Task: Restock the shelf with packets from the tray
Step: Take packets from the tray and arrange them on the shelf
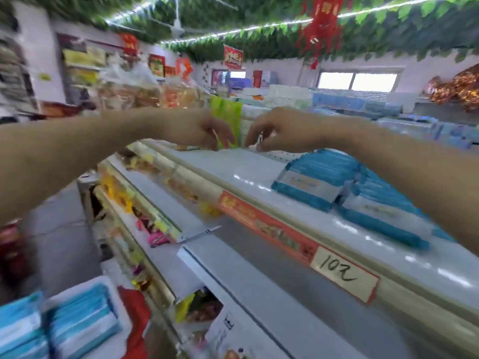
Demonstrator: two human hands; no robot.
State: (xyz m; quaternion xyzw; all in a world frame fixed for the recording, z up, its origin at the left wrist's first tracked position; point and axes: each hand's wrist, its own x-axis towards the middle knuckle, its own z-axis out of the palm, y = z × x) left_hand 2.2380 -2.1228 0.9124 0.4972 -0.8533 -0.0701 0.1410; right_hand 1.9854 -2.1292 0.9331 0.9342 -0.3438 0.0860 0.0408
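- Left hand (204, 130) pinches the lower edge of an upright lime-green plastic packet (228, 116) at the back of the white metal top shelf (233, 167).
- Right hand (282, 130) is just beside it, fingers curled down. The blur is too heavy to tell whether it grasps anything.
- Flat blue-and-white packets (318, 182) lie stacked on the shelf; more lie in the white tray (105, 282), lower left.
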